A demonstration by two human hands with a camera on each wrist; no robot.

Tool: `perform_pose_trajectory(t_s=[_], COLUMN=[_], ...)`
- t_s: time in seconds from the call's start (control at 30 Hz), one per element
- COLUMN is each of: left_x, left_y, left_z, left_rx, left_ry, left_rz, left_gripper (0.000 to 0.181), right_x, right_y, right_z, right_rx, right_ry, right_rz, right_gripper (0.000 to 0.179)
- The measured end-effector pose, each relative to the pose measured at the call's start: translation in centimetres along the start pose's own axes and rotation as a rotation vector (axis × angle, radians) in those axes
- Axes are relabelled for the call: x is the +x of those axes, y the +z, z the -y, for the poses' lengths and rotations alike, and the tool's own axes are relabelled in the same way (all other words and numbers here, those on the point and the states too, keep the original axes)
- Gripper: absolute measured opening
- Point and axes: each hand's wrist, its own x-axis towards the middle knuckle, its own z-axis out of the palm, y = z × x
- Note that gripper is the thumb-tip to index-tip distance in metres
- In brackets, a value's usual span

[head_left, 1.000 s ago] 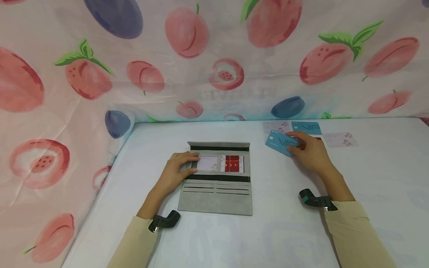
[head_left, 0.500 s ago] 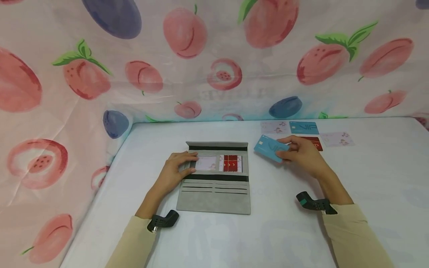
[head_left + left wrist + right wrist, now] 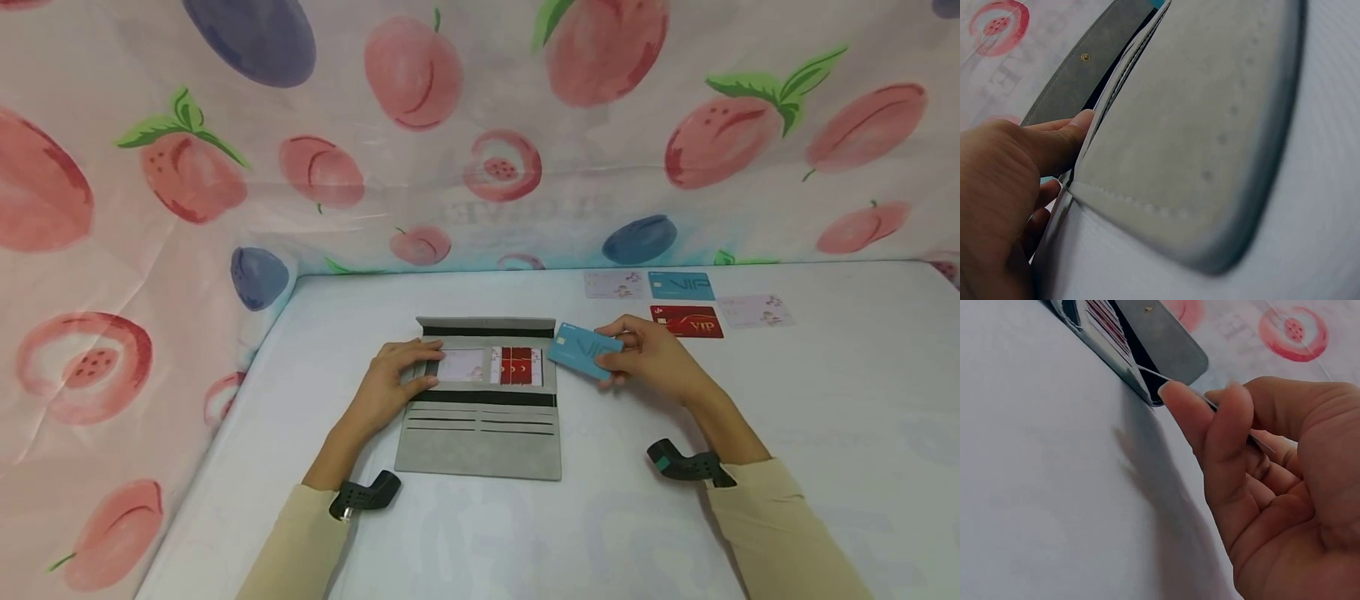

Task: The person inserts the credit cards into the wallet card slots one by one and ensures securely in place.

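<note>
A grey wallet (image 3: 480,457) lies unfolded on the white table, with rows of card slots on its lower panel. Two windows in its middle show a pale card (image 3: 463,365) and a red-and-white patterned card (image 3: 517,365). My left hand (image 3: 381,385) grips the wallet's left edge; in the left wrist view the thumb and fingers (image 3: 1041,206) meet at that edge. A blue VIP card (image 3: 579,348) is pinched between thumb and fingers of my right hand (image 3: 660,358), its left corner right at the wallet's right edge. The right wrist view shows this card edge-on.
Farther back on the right lie a red VIP card (image 3: 686,321), another blue card (image 3: 681,286) and two pale cards, one (image 3: 613,284) left and one (image 3: 753,311) right. A fruit-patterned cloth (image 3: 420,183) hangs behind and left of the table (image 3: 480,542).
My right hand has carried the blue card left and toward me, from the other cards to the wallet's side, uncovering the red card. My left hand stays at the wallet.
</note>
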Motion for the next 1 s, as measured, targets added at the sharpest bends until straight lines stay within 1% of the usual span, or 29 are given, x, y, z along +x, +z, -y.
perform_pose_trajectory(t_s=[0.13, 0.4, 0.5, 0.7, 0.87, 1.0], left_x=[0.0, 0.0, 0.0, 0.1, 0.0, 0.0], left_y=[0.0, 0.0, 0.0, 0.0, -0.1, -0.1], left_z=[-0.1, 0.0, 0.1, 0.0, 0.0, -0.1], left_rx=[-0.001, -0.008, -0.009, -0.005, -0.013, -0.010], left_ry=[0.001, 0.005, 0.010, 0.017, 0.017, 0.016], left_rz=[-0.002, -0.003, -0.004, -0.002, -0.005, -0.004], left_gripper=[0.037, 0.037, 0.037, 0.037, 0.037, 0.037], right_x=[0.1, 0.0, 0.1, 0.3, 0.2, 0.1], right_y=[0.6, 1.2, 1.3, 1.7, 1.8, 1.8], right_z=[0.2, 0.7, 0.8, 0.8, 1.2, 1.2], right_rx=[0.027, 0.007, 0.028, 0.068, 0.104, 0.108], right_ry=[0.013, 0.059, 0.080, 0.114, 0.127, 0.130], right_rz=[0.014, 0.034, 0.044, 0.062, 0.092, 0.088], right_gripper=[0.037, 0.039, 0.039, 0.032, 0.032, 0.033])
